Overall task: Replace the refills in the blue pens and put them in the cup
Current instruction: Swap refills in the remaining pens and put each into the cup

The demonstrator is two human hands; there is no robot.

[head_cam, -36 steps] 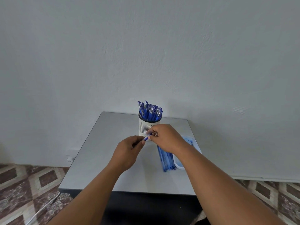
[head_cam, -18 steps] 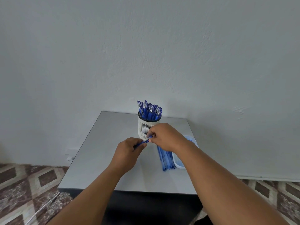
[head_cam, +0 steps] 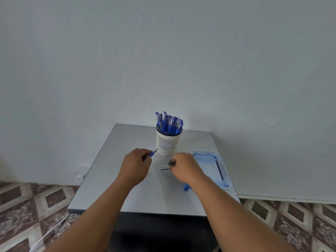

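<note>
**Hands apart over the table, pen in the left, refill in the right**

The grey table (head_cam: 101, 179) runs under both your forearms and ends at the wall beyond your hands. The pale tray (head_cam: 207, 171) lies just right of your right hand, stained blue inside, with one thin dark refill (head_cam: 219, 170) lying lengthwise in it.

Your left hand (head_cam: 135, 167) is clenched around a blue pen (head_cam: 152, 153); only the grip end and silver tip show, poking out past your thumb side toward the cup. Your right hand (head_cam: 183, 169) is curled, pinching a thin refill (head_cam: 164, 169) whose end sticks out leftward into the gap between your hands. The two hands sit near each other but apart.

The white slotted cup (head_cam: 167, 144) stands upright just beyond your hands, nearly centred between them, the pen tip almost at its lower left side. It is packed with blue capped pens (head_cam: 169, 123), caps up.

Just behind your right wrist, a little cluster of blue pieces (head_cam: 187, 187) peeks out on the table; your arm hides most of it, so you cannot tell what they are.
</note>
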